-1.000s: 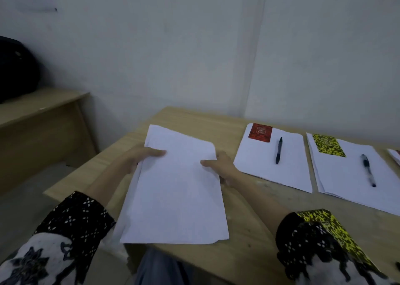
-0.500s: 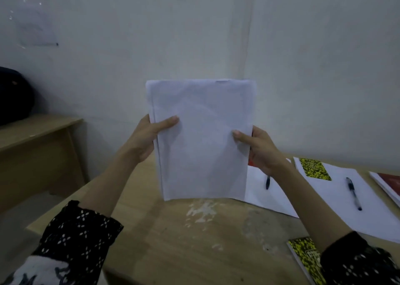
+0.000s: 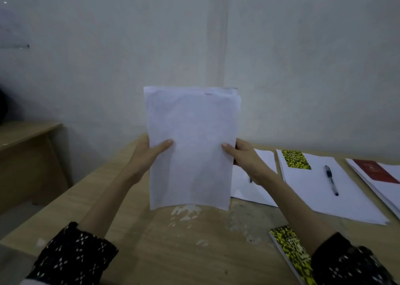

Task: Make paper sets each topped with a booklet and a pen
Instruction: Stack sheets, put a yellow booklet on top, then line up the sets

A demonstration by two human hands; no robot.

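A stack of white paper [image 3: 190, 146] stands upright with its lower edge on the wooden table [image 3: 194, 245]. My left hand [image 3: 149, 154] grips its left edge and my right hand [image 3: 242, 157] grips its right edge. Behind my right hand lies a paper set [image 3: 255, 189], partly hidden. Further right is a paper set [image 3: 320, 189] with a yellow-black booklet [image 3: 296, 159] and a black pen [image 3: 331, 179] on it. At the far right edge a third set [image 3: 372, 180] carries a red booklet [image 3: 376, 171]. A loose yellow-black booklet [image 3: 292, 254] lies near the front right, under my forearm.
A white wall rises close behind the table. A lower wooden desk [image 3: 26, 154] stands to the left, with floor between it and the table. White paint marks [image 3: 186, 212] spot the tabletop below the paper stack.
One second ago the paper stack lay flat on the table under both hands. Both hands lifted it upright, and since half a second ago its lower edge has come down onto the tabletop.
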